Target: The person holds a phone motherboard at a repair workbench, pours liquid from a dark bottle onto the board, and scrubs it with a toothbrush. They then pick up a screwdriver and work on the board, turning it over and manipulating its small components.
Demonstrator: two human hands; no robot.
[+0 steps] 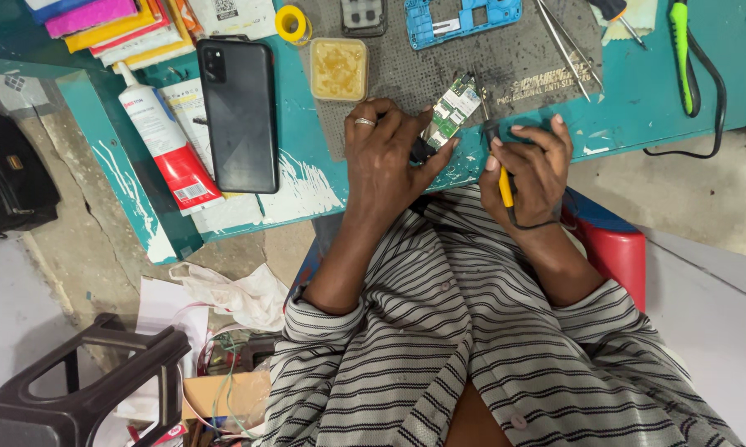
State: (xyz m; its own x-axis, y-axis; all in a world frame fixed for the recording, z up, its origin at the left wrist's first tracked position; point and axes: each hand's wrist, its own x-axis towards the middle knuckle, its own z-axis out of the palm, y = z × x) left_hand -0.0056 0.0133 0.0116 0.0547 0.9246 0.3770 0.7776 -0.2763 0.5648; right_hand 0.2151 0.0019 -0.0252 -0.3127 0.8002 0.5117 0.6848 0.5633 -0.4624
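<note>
My left hand [385, 157], with a ring on one finger, pinches a small green circuit board [452, 109] at the near edge of the grey work mat [522, 62]. My right hand [534, 170] grips a soldering iron with a yellow and black handle [505, 187]; its dark tip [487, 128] points at the board's lower right side, very close to it. Both hands rest over the front edge of the teal table [646, 99].
A black phone [239, 113] lies face down at left beside a white and red glue tube [168, 141]. A tub of yellowish paste [338, 69], a yellow tape roll [290, 22], a blue phone frame [464, 16], tweezers [565, 45] and a green tool [680, 54] lie on the table. A black stool [75, 389] stands below left.
</note>
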